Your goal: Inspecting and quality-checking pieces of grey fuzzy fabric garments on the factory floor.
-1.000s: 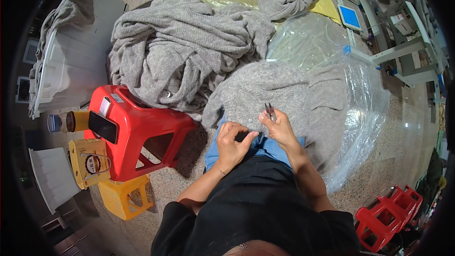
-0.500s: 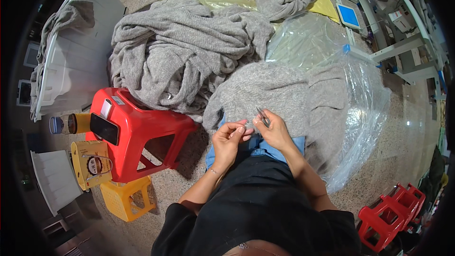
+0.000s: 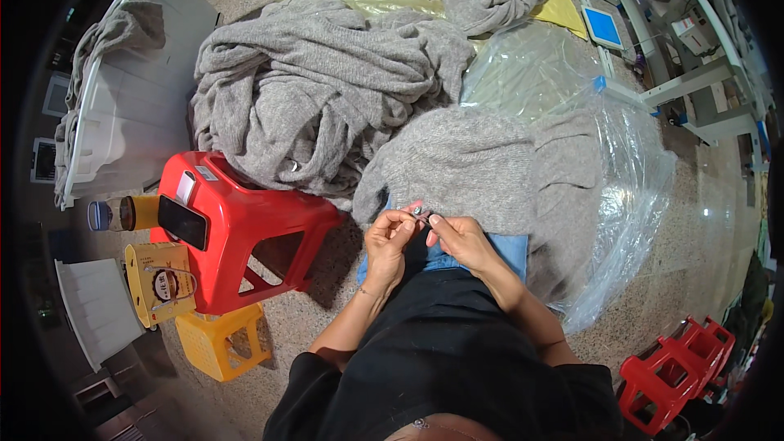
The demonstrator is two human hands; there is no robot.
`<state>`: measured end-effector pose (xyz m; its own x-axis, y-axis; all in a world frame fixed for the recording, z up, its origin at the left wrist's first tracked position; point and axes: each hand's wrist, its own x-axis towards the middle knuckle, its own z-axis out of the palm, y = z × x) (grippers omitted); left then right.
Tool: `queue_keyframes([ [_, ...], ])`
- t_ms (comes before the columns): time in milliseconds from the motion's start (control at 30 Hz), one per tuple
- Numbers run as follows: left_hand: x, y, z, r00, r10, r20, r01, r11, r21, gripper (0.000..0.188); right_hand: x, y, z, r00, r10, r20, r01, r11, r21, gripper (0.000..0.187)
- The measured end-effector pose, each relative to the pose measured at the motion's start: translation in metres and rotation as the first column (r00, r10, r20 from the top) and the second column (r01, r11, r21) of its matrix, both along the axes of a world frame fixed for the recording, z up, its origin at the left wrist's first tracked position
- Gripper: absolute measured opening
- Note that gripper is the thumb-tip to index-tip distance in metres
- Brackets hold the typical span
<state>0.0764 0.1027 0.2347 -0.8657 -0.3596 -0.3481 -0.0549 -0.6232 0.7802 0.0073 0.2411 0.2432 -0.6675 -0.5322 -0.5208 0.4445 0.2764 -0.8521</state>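
My left hand (image 3: 387, 243) and my right hand (image 3: 463, 241) meet over my lap, at the near edge of a grey knitted garment (image 3: 465, 167). The left thumb and forefinger are pinched by a tiny shiny thing (image 3: 419, 211), too small to name. Closed fingers of the right hand hold a small pointed metal tool (image 3: 427, 220), mostly hidden now, its tip turned toward the left fingertips. The garment spreads over my knees and onto clear plastic sheeting (image 3: 633, 196) at the right.
A big heap of grey knitwear (image 3: 327, 73) lies ahead. On my left, a red stool (image 3: 233, 237) carries a phone (image 3: 182, 222); a yellow stool (image 3: 220, 343) and a white bin (image 3: 135, 106) stand near. Red stools (image 3: 665, 380) are at lower right, a metal frame (image 3: 686, 86) at upper right.
My right hand has moved slightly left and down, bringing its tool from pointing upward to the left fingertips. The left hand has barely moved.
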Motion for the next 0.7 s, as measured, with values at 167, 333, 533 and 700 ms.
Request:
queue_keyframes([
  [167, 0.002, 0.000, -0.001, 1.000, -0.005, 0.007, 0.005, 1.000, -0.012, 0.003, -0.001, -0.004, -0.004, 0.999, -0.017, -0.039, 0.016, 1.000, -0.020, 0.038],
  [333, 0.003, 0.000, -0.001, 1.000, -0.020, 0.006, 0.020, 1.000, -0.005, 0.003, -0.001, -0.006, -0.005, 0.996, -0.021, -0.092, 0.021, 1.000, 0.003, 0.038],
  [533, -0.003, -0.010, -0.001, 0.999, -0.048, -0.024, 0.045, 0.995, -0.094, 0.001, -0.007, 0.001, 0.005, 0.994, -0.014, -0.113, 0.022, 0.997, 0.068, 0.040],
  [700, -0.016, -0.025, 0.004, 0.998, 0.008, 0.055, -0.007, 1.000, -0.022, 0.004, -0.018, 0.017, 0.020, 0.560, -0.123, -0.819, 0.220, 0.975, 0.004, 0.018],
])
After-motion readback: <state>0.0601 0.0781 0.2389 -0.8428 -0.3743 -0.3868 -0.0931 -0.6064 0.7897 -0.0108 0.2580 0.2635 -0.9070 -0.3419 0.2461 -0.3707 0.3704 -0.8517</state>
